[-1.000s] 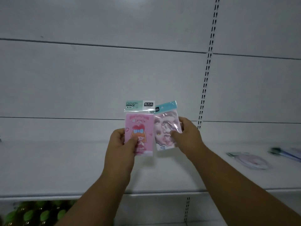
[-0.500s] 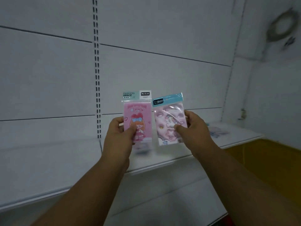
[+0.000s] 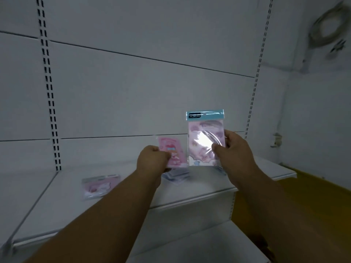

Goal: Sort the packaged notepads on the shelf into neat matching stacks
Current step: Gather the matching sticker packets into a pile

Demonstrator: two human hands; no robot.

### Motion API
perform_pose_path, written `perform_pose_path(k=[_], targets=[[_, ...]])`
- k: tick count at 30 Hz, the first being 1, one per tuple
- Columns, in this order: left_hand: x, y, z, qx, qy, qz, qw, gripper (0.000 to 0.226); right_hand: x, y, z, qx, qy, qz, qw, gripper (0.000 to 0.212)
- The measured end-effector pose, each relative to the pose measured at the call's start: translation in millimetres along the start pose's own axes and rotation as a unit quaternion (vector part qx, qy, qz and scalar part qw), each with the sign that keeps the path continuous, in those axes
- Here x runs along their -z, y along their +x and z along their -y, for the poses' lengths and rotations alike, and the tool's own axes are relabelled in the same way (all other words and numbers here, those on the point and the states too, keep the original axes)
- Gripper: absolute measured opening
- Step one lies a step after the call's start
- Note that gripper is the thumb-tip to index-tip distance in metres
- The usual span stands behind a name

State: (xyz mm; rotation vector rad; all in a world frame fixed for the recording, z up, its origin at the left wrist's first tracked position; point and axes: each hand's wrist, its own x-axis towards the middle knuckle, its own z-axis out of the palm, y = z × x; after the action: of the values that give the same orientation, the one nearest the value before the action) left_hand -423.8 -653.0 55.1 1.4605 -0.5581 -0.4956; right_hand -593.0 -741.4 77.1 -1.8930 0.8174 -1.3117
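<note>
Left hand [image 3: 152, 160], grasping the pink notepad [image 3: 173, 154], is now lowering it toward the shelf's [image 3: 199, 194] middle stack [image 3: 176, 175], while right hand [image 3: 233, 149] is gripping the cloud notepad [image 3: 206, 141] upright, awaiting placement.

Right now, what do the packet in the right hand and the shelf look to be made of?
The blue-topped packet in the right hand looks like a clear glossy plastic sleeve over printed paper: a bright glare streak crosses its face. Its blue header strip may be card. The shelf looks like white painted sheet metal, matte, with a thin folded front lip; the material itself is a guess.
</note>
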Motion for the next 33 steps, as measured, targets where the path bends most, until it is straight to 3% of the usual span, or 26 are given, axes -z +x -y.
perform_pose_path(k=[9,14,17,19,21,24,27,31,33], targets=[[-18,83,34,0.019,0.249,0.001,0.968,0.026,-20,50,-18,-0.026,0.019,0.059,0.998,0.025],[-16,88,38,-0.021,0.436,-0.016,0.9,0.035,-31,63,-24,-0.013,0.033,0.097,0.995,0.026],[-21,89,33,-0.032,0.548,0.01,0.836,0.042,-32,73,-30,-0.003,0.025,0.115,0.993,0.025],[-26,92,27,-0.065,0.567,-0.016,0.821,0.039,-27,81,-38,-0.008,0.01,0.134,0.991,0.023],[-40,95,18,-0.124,0.486,-0.058,0.863,0.028,-17,89,-46,-0.017,-0.014,0.149,0.989,0.02],[-80,92,2,-0.132,0.187,-0.015,0.973,0.025,7,105,-65,-0.036,-0.038,0.167,0.985,0.023],[-127,98,-6,-0.072,0.11,0.035,0.991,0.018,35,126,-88,-0.08,-0.046,0.181,0.979,0.021],[-187,116,-2,0.022,0.129,0.051,0.99,0.015,67,163,-123,-0.135,-0.11,0.204,0.963,0.015],[-212,124,4,0.047,0.165,0.039,0.984,0.019,71,179,-141,-0.12,-0.168,0.203,0.957,0.006]])
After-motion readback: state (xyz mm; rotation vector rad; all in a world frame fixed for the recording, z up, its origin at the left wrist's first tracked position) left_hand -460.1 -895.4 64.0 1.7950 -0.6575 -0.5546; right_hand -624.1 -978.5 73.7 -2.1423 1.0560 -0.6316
